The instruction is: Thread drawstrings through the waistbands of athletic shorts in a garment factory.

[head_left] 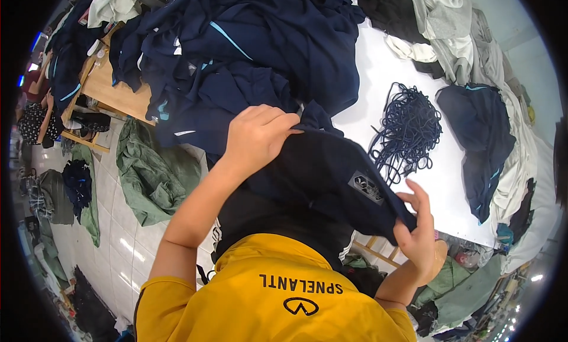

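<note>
Your left hand (260, 135) is curled around the upper edge of a dark navy garment (322, 170), with the thumb and fingers pinching the cloth. Your right hand (419, 235) grasps the same edge at its other end, down to the right, thumb on the cloth and some fingers raised. The garment is in front of your body, at the near side of the white bench (458, 197), its edge drawn out in a slanting line between your two hands. A grey printed patch (365, 187) sits on it, nearer your right hand than your left.

Beyond your left hand, a large navy pile (290, 37) covers the far part of the bench, with a light blue strip (229, 40) showing on it. To the right of that lies a tangled heap of navy cord (409, 129), near the garment's edge. Further right is a folded navy piece (478, 129), with grey cloth (442, 23) above it. On your left, green cloth (151, 176) lies crumpled over the tiled floor (121, 253).
</note>
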